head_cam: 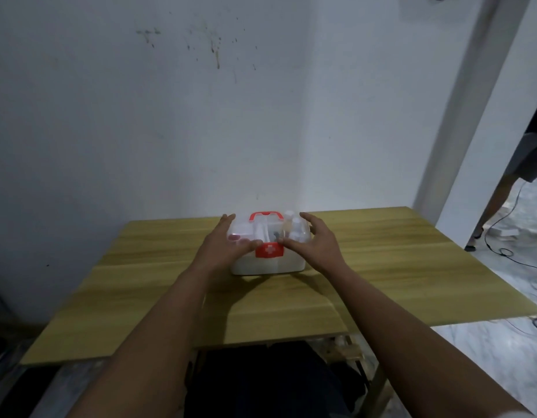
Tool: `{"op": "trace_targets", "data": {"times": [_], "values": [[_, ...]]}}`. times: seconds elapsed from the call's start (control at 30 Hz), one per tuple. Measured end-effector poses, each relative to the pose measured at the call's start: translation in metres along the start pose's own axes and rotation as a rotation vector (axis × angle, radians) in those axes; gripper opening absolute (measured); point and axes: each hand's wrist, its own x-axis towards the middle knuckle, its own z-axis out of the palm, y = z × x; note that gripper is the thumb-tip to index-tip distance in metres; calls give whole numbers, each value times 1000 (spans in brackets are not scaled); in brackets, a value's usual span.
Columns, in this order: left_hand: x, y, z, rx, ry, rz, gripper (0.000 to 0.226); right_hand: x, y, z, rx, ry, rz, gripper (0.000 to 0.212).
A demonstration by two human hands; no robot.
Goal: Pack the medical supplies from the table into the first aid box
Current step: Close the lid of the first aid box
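- The white plastic first aid box (pixel 268 265) with a clear domed lid (pixel 268 229) stands on the light wooden table (pixel 382 267), toward its far edge, between the two hands.
- The left hand (pixel 223 241) lies against the left end of the lid. Its fingers (pixel 226 220) are extended along the lid's far left corner and its thumb (pixel 252 243) presses the front edge of the lid, just left of the red latch (pixel 269 250) bearing a white cross.
- The right hand (pixel 317 242) mirrors this at the right end. Its fingers (pixel 309 220) curve over the lid's far right corner and its thumb (pixel 287 242) sits on the front edge, just right of the latch.
- Both hands are spread wide and flat against the lid; neither is curled round anything, and the box is bracketed rather than lifted.
- A red carry handle (pixel 265 215) stands on the lid between the two sets of fingers.
- Through the lid, small white bottles (pixel 294 226) show under the right hand's side; other contents are too blurred to identify.
- The lid sits down on the box.
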Motion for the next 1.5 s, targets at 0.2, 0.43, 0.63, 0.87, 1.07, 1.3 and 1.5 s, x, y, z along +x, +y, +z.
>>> {"op": "trace_targets", "data": {"times": [0.2,0.43,0.63,0.87,1.07,1.3,1.5], "values": [[0,-6,-3,164,-19,69,118,-9,-3,-3,-18,-64,-34,105],[9,-15,6,98,33,108,114,5,9,3,-100,-55,-56,112],[40,-23,14,64,21,113,110,30,18,5,-42,-110,-77,102],[101,-35,24,30,13,104,114,81,41,23,46,-124,-24,105],[145,-44,31,49,25,110,114,119,52,35,102,-151,19,104],[161,-47,34,75,34,117,113,139,67,46,59,-132,8,111],[153,-30,29,167,6,58,124,134,52,39,-64,-125,27,123]]}}
